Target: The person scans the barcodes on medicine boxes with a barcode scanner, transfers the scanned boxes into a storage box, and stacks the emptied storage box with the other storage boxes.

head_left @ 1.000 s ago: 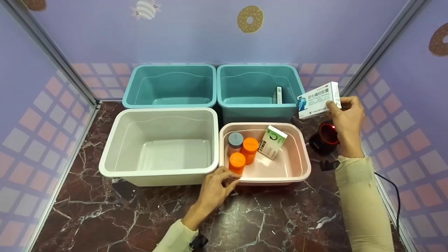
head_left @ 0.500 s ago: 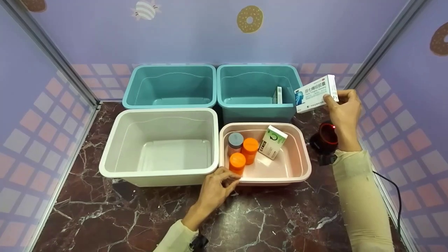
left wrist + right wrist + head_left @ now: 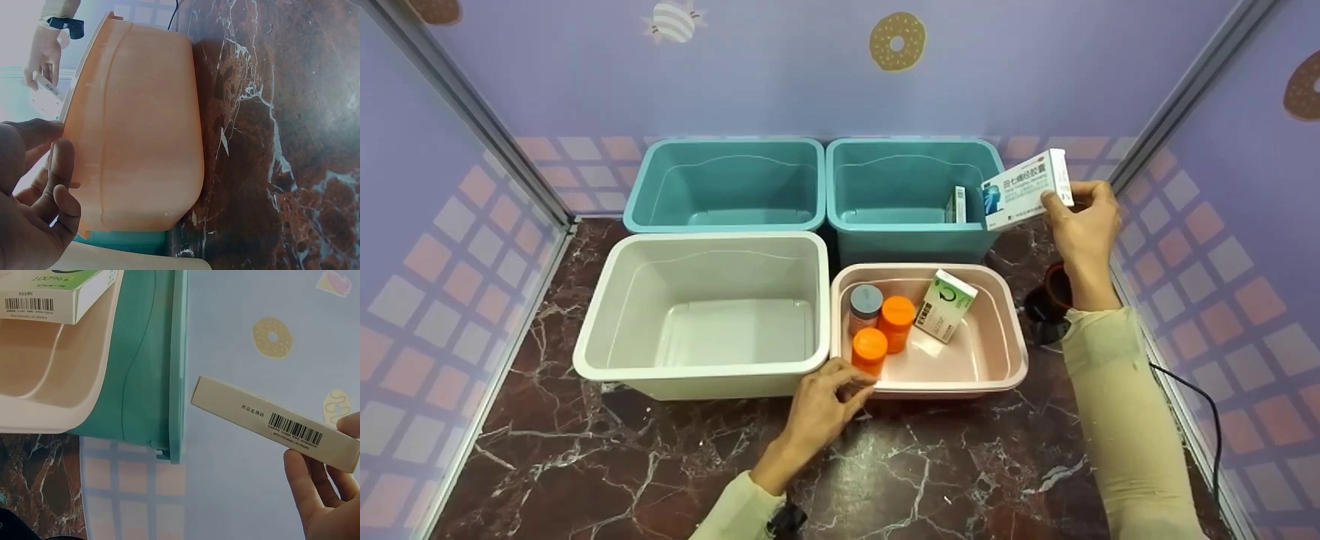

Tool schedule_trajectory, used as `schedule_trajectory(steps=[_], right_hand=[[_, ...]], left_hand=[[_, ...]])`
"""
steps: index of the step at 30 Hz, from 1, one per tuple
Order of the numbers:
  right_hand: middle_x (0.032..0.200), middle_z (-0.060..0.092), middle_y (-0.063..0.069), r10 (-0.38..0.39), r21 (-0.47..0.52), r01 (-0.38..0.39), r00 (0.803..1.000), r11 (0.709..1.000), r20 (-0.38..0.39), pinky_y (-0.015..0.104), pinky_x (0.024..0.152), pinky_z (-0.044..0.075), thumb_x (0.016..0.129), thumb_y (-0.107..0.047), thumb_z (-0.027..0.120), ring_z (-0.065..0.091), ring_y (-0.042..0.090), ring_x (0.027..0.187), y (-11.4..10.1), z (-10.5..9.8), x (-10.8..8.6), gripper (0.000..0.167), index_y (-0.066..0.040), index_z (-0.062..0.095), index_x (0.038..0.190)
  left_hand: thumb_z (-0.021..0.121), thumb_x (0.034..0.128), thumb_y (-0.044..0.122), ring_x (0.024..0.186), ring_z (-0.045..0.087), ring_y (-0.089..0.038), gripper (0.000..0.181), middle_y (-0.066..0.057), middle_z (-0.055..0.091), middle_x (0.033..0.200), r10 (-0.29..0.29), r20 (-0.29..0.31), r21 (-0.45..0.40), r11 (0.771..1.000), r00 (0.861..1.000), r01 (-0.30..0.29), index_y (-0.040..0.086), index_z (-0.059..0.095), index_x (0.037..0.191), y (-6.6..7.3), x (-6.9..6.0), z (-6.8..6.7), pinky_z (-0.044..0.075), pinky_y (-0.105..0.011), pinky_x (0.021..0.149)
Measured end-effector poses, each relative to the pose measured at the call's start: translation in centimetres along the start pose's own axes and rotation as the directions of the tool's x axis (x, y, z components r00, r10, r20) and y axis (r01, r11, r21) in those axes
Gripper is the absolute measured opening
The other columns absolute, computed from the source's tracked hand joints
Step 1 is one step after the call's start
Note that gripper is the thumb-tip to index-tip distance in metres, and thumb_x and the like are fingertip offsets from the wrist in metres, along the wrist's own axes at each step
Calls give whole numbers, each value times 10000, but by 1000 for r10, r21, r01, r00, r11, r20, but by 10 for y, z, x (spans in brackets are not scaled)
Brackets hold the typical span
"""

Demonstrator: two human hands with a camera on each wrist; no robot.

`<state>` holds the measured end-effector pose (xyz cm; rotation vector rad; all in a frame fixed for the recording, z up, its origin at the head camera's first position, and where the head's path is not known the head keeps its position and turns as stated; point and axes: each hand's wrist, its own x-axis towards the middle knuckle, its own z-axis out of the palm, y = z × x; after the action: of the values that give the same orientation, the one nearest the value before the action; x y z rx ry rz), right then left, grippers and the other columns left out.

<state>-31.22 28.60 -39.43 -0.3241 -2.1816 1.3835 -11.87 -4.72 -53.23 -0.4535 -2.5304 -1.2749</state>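
My right hand pinches a white medicine box with blue print by its right end, thumb on the front. The box is tilted and overlaps the right edge of the right teal bin in the head view. Its barcode side faces the right wrist view. My left hand grips the near left rim of the pink bin, thumb and finger on either side of it in the left wrist view. Inside stand two orange bottles and a grey-capped bottle, with a green-and-white medicine box leaning beside them.
Another teal bin stands at back left, with a white bin in front. A small box stands upright inside the right teal bin. Near my right forearm is a dark, cup-like object; a black cable runs along the right wall.
My right hand has moved left and toward the back with the medicine box, bringing it over the right teal bin's edge. My left hand has stayed on the pink bin's rim.
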Motion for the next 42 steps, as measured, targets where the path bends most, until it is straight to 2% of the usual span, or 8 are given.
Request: schedule_trajectory(steps=[6,12,16,22,27,36,42], right_hand=[[866,563,-119,-5,-27,5,1000,1000,3,162,709,439,819,-201,724,547,7,794,-3,5,2,192,-151,617,971],[866,577,-64,4,40,-6,1000,999,30,122,630,533,831,-163,718,588,28,781,-4,11,5,205,-117,594,988],[875,580,-57,-13,72,11,999,997,30,125,654,544,840,-141,710,596,33,794,-3,17,9,203,-97,592,1000],[876,581,-103,-24,-16,24,999,1000,29,164,732,462,849,-194,710,564,11,792,1,24,12,238,-103,611,1045],[898,574,-108,-20,-48,22,999,999,42,174,751,437,855,-220,708,549,11,805,3,28,12,257,-101,615,1063],[894,570,-89,-49,-55,52,997,997,62,190,754,410,847,-226,713,531,19,809,7,36,12,253,-91,625,1043],[911,572,-69,-54,-94,61,996,994,77,203,769,400,846,-231,710,517,25,817,12,45,12,255,-92,633,1045]], left_hand=[[796,852,194,730,616,-94,106,53,704,915,0,-1,1,1000,1000,0,216,791,956,0,1,0,513,-235,649],[794,852,198,746,629,-103,111,49,704,925,-10,8,5,1000,1000,10,213,790,962,1,1,0,529,-253,666],[798,847,192,736,630,-105,113,43,701,923,-10,6,10,1000,1000,10,212,789,958,1,1,0,526,-243,655],[798,847,189,732,643,-97,110,34,697,921,-9,8,-3,1000,1000,9,202,788,956,2,2,0,532,-228,649],[789,857,203,736,657,-98,107,28,698,920,-5,14,-16,1000,1000,5,191,787,963,1,1,0,542,-218,652],[803,840,175,750,663,-101,114,35,703,914,16,0,1,1000,1000,-16,192,788,953,1,1,1,547,-240,670],[800,843,179,744,656,-103,113,33,701,914,14,-1,-2,1000,1000,-14,191,787,954,0,0,1,542,-237,665]])
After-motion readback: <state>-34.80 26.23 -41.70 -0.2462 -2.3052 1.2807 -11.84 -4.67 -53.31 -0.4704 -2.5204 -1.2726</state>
